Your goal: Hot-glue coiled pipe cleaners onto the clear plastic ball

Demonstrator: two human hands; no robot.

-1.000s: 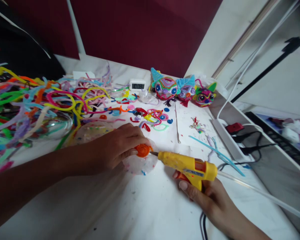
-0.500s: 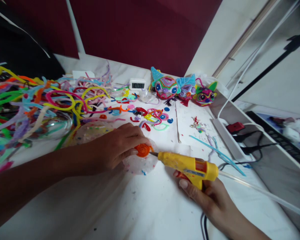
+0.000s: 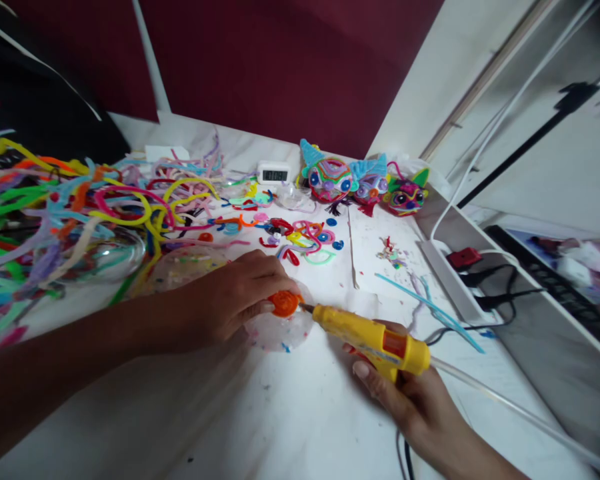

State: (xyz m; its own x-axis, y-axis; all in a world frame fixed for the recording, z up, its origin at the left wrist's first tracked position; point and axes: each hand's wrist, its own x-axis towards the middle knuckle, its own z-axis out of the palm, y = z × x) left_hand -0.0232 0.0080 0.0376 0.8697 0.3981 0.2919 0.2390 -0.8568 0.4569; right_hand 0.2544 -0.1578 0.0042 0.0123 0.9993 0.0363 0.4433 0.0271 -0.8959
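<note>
My left hand [image 3: 235, 293] is closed on a small orange coil of pipe cleaner [image 3: 285, 303], pressing it onto a clear plastic dome [image 3: 280, 331] that lies on the white table [image 3: 300, 413]. My right hand [image 3: 410, 400] grips a yellow glue gun [image 3: 373, 339] by its handle. The gun's metal tip touches the right edge of the orange coil. A clear glue stick [image 3: 510, 407] sticks out of the gun's back toward the right.
A big heap of coloured pipe cleaners [image 3: 70, 207] fills the left. Loose curled pieces [image 3: 305, 237] lie in the middle. Three pipe-cleaner cat faces [image 3: 365, 180] and a small digital clock [image 3: 274, 173] stand at the back. A power strip with plugs [image 3: 455, 273] sits at right.
The view has shifted slightly; the glue gun and my right hand sit a little further left and lower. The tip stays at the orange coil, and my left hand has not moved.
</note>
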